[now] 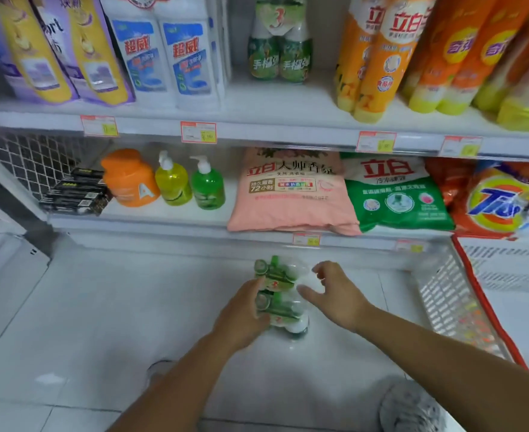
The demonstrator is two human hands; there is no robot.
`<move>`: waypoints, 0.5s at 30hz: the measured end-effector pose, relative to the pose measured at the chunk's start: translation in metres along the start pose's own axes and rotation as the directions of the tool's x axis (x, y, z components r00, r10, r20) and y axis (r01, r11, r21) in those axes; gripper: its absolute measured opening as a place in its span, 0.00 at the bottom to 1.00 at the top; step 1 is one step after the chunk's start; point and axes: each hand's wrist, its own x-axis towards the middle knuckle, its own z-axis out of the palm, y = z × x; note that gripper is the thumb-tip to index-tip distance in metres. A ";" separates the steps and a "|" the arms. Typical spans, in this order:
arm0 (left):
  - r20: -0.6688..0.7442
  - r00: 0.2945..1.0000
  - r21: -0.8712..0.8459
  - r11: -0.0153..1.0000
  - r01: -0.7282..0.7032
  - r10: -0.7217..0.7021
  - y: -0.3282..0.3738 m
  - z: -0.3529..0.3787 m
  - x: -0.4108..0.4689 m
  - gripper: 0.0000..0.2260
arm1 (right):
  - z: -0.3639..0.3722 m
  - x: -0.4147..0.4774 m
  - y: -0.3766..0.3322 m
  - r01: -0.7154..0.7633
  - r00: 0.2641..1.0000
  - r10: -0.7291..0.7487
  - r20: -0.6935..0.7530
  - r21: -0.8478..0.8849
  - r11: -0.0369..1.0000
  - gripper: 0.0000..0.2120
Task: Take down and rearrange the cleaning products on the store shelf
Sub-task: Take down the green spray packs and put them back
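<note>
Where the white floor (101,322) meets the bottom of the shelves, two packs of green bottles sit one behind the other and touch: the far pack (277,269) and the near pack (283,313). The left hand (244,313) is on the left side of the near pack, and its fingers (261,288) curl against the wrap and hold it. The right hand (335,294) is just beside the packs on the right. Its fingers (308,291) are spread out and loose and hold nothing. I cannot tell if their tips touch the wrap. Up on the top shelf (288,98) one more green pack (277,54) of the same kind stands upright. To its left stand white and blue bottles (169,60), and past them yellow and purple bottles (79,48). To its right stand tall orange bottles (378,54). On the lower shelf (163,219), from left to right, are black boxes (76,194), an orange jug (129,179), a yellow pump bottle (173,182), a green pump bottle (207,185), a pink bag (291,191), a green and white bag (397,194) and an orange bag (500,201). Red and white price tags (198,132) are stuck along the front edges of the shelves. A white wire basket (453,307) with a red rim stands on the floor to the right. A grey fuzzy slipper (412,406) shows at the bottom.
</note>
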 end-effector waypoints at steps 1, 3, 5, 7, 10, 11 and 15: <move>0.055 0.998 0.016 1.000 0.003 -0.003 -0.003 0.006 -0.004 0.33 | 0.009 -0.005 0.010 -0.013 0.995 0.017 0.096 -0.034 0.999 0.31; 0.118 0.993 0.046 0.999 -0.023 0.018 -0.010 0.013 -0.007 0.32 | 0.024 -0.009 0.024 0.028 0.972 -0.010 0.235 -0.073 0.997 0.39; 0.115 0.993 0.061 0.997 -0.038 0.031 -0.016 0.016 -0.008 0.31 | 0.037 -0.007 0.028 0.063 0.966 -0.043 0.254 -0.070 0.996 0.41; 0.091 0.995 0.048 0.998 -0.033 0.029 -0.020 0.015 -0.007 0.32 | 0.050 -0.002 0.030 0.034 0.985 -0.021 0.171 -0.076 0.997 0.35; 0.108 0.994 0.046 0.999 -0.016 0.011 -0.021 0.008 -0.012 0.34 | 0.065 0.004 0.027 0.005 0.999 -0.001 0.040 -0.109 0.994 0.22; 0.124 0.992 0.046 0.999 -0.017 0.011 -0.020 0.004 -0.015 0.36 | 0.067 0.005 0.024 0.012 1.000 -0.009 0.022 -0.097 0.995 0.20; 0.094 0.996 -0.091 0.996 0.010 -0.001 0.000 -0.018 -0.029 0.35 | 0.040 0.005 0.001 0.075 0.997 -0.075 -0.004 -0.056 0.996 0.18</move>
